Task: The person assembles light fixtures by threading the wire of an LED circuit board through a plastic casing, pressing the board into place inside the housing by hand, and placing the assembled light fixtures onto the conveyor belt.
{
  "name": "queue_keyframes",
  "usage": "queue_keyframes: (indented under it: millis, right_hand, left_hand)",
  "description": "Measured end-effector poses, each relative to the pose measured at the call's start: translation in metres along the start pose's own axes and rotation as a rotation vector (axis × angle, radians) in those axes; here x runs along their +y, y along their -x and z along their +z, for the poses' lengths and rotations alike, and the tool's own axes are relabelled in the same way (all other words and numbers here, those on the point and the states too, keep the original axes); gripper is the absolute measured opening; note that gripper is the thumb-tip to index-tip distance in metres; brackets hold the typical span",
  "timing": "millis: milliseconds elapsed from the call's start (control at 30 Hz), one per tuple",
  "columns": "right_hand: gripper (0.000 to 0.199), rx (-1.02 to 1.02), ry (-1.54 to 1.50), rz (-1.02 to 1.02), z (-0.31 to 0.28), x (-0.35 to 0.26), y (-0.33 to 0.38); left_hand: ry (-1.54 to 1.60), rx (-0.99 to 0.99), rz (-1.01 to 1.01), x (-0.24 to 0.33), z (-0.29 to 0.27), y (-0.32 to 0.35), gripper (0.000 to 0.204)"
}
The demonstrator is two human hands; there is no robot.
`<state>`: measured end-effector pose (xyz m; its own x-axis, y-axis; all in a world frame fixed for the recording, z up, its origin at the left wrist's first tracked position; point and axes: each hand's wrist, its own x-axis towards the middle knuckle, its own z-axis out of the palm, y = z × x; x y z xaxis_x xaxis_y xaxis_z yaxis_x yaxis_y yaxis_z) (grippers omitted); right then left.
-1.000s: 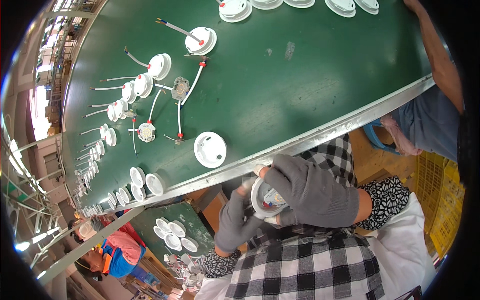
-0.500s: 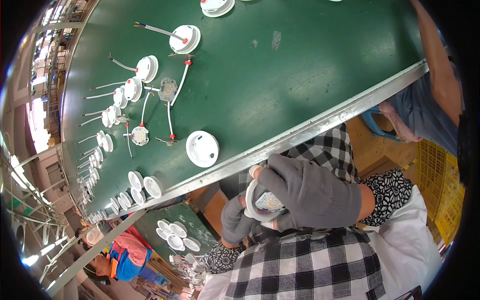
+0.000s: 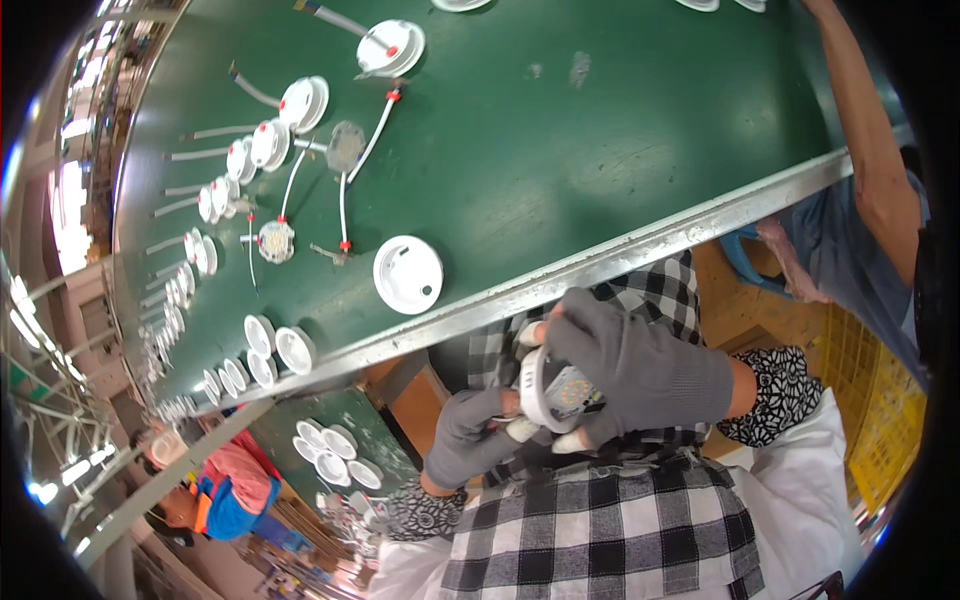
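Observation:
Over my lap, both hands hold a white round lamp housing [image 3: 534,392], tilted on its side. Inside its opening sits a circuit board [image 3: 570,392] dotted with small yellow LEDs. My right hand [image 3: 635,365], in a grey glove with light-coloured fingertips, is closed over the housing from above and the right. Its fingers hide part of the rim. My left hand [image 3: 467,432], gloved alike, grips the lower left edge between thumb and fingers. Just beyond the table edge lies a white cup-shaped housing [image 3: 408,275] with holes in its base.
Wired white lamp housings [image 3: 391,48] stretch along the green table [image 3: 560,150], with loose LED boards [image 3: 276,242] on wires among them. A metal edge [image 3: 600,262] separates the table from my lap. White cups [image 3: 331,467] lie lower left. Another person's arm [image 3: 865,130] is at right.
The held housing has turned so its outer side wall shows more and its opening faces right. My hands have moved slightly right. The whole view has shifted a little.

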<state>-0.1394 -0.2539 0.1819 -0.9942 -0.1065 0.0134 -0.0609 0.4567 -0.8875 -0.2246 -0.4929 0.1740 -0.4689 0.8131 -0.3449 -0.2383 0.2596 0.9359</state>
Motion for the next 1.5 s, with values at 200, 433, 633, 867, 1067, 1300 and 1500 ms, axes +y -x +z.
queue_keyframes:
  millis: [200,433,633,867,1067,1300,1500]
  right_hand:
    - [0.080,-0.251,-0.084,0.226,0.030,0.010,0.017]
    - [0.073,-0.386,-0.466,0.224,0.050,0.027,0.041]
    - [0.071,-0.420,-0.570,0.330,0.061,0.032,0.047]
    - [0.072,-0.437,-0.565,0.288,0.066,0.033,0.049]
    - [0.072,-0.441,-0.615,0.329,0.063,0.034,0.049]
    - [0.073,-0.441,-0.732,0.387,0.076,0.051,0.055]
    - [0.075,-0.322,-1.019,0.518,0.069,0.046,0.051]
  left_hand:
    - [-0.282,-0.136,-0.198,0.029,0.010,0.004,0.022]
    - [-0.176,-0.396,-0.282,0.013,0.013,0.014,0.024]
    - [-0.018,-0.343,-0.261,-0.004,0.017,0.020,0.016]
    - [-0.010,-0.426,-0.253,-0.002,0.011,0.019,0.016]
    - [0.023,-0.505,-0.294,-0.006,0.005,0.009,0.019]
    - [0.321,-0.481,-0.769,0.001,0.001,-0.004,0.012]
    - [-0.395,-0.456,-0.148,0.001,-0.001,-0.007,0.032]
